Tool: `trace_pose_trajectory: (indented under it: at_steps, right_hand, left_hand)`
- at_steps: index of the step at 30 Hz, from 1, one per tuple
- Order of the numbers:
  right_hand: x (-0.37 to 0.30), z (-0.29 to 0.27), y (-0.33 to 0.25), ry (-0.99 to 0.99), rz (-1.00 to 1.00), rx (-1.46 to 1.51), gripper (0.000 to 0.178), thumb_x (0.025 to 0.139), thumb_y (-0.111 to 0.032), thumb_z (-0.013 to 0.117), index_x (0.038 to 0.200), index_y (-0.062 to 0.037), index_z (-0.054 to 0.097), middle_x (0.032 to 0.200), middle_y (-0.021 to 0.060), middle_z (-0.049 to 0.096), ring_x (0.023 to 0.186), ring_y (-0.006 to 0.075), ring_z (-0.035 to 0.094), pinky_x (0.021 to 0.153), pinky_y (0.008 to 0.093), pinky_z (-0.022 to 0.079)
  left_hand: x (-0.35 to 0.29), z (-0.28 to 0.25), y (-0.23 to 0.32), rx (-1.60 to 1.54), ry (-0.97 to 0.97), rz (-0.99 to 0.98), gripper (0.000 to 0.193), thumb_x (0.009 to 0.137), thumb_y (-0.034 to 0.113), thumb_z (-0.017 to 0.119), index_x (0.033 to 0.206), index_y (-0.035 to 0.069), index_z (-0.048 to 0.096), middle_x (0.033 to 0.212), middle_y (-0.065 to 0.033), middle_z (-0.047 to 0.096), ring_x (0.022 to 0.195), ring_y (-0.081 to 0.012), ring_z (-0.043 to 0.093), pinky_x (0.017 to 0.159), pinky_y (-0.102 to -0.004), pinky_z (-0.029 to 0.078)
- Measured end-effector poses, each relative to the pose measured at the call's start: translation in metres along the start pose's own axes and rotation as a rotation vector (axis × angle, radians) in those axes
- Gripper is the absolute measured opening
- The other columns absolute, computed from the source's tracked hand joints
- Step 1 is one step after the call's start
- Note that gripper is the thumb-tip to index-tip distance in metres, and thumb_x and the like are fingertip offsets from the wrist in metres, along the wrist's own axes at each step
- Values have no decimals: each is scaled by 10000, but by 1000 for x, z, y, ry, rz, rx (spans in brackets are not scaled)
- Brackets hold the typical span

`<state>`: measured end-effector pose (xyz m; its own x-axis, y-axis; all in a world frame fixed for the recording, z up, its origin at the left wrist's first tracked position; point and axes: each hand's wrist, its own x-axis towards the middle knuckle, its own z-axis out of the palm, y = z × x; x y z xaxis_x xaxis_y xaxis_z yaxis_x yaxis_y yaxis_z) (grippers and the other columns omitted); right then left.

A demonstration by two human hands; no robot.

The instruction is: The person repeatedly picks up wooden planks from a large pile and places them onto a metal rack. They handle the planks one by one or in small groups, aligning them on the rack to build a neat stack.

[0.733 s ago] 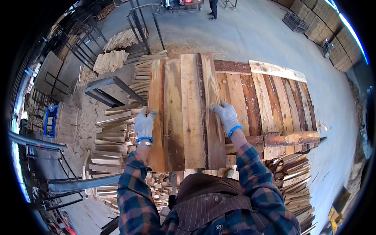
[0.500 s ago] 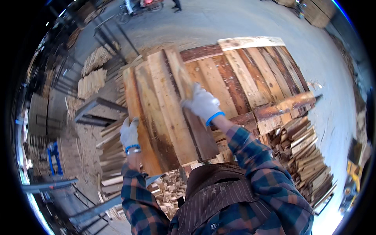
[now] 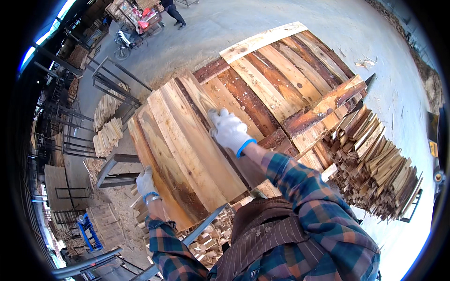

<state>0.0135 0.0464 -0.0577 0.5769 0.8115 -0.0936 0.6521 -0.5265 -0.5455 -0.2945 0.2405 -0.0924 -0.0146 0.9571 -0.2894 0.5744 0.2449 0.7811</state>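
Several wooden boards (image 3: 185, 145) lie side by side in a slanting row in front of me, some with dark bark edges. My left hand (image 3: 146, 181), in a whitish glove with a blue cuff, is closed at the outer edge of the leftmost board; some of its fingers are hidden. Across the row, my right hand (image 3: 230, 132), gloved the same way, grips the edge of the rightmost board with its fingers bent over the top. Beyond it, a second set of boards (image 3: 281, 70) lies side by side, with a pale crosspiece at the far end and a bark-edged piece (image 3: 323, 105) at the near end.
Stacked wood strips (image 3: 375, 164) stand at the right, and cut wood ends (image 3: 211, 241) show below the boards. Metal frames (image 3: 117, 171) are at the left. A loaded cart (image 3: 140, 18), a bicycle (image 3: 125, 42) and a person (image 3: 174, 11) are far off.
My view has turned, so the boards appear more slanted and more of the far floor shows. Both hands stay at the two outer edges of the row.
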Motion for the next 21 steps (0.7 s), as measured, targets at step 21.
trace_pose_trajectory:
  at_steps: [21]
  right_hand:
    - [-4, 24, 4, 422, -46, -202, 291, 810, -94, 563, 1088, -31, 619, 878, 163, 544, 651, 262, 613, 427, 372, 508]
  left_hand:
    - [10, 0, -17, -165, 83, 17, 381, 919, 126, 583, 1224, -98, 624, 1100, -147, 675, 942, -218, 634, 850, -325, 513]
